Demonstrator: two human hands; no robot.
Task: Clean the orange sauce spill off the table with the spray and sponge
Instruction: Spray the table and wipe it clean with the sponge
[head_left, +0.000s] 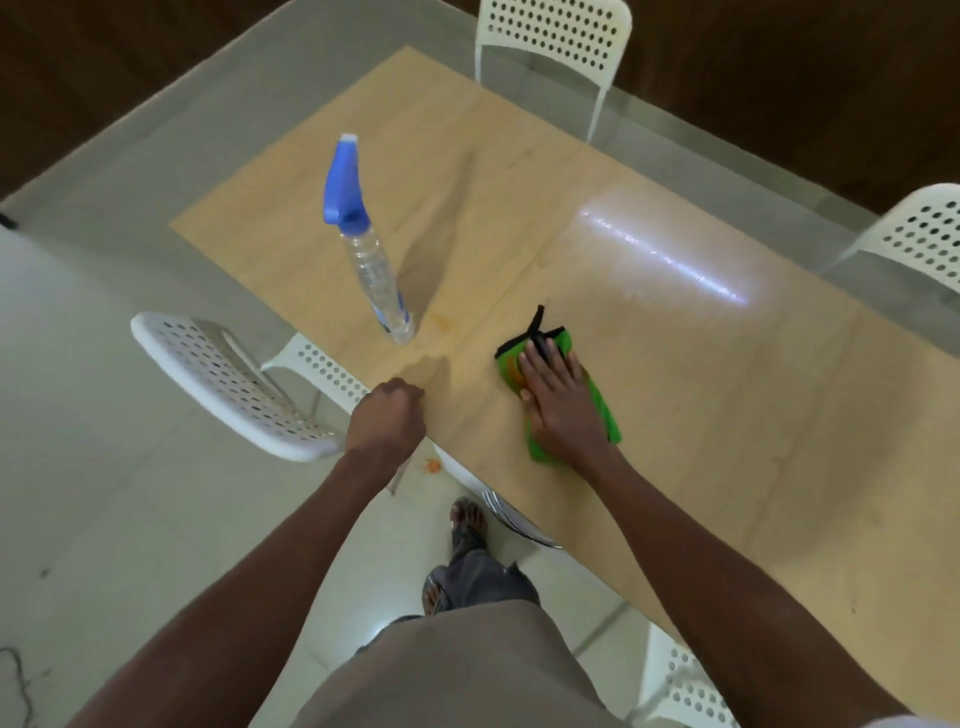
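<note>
My right hand (558, 400) lies flat, fingers straight, on a green cloth (605, 410) with black trim and an orange smear, pressing it onto the wooden table (727, 415). A clear spray bottle (371, 260) with a blue trigger head stands to the left, beyond my left hand. Beside its base shows a faint orange stain (444, 319) on the wood. My left hand (389, 415) is curled into a fist at the table's near edge and holds nothing. A wet shiny patch (665, 254) gleams farther right on the table.
White perforated chairs stand around: one at the left (234, 384), one at the far side (556, 36), one at the right (919, 234), one near my right leg (685, 680). A small orange splash (432, 466) lies on the tiled floor under the table edge.
</note>
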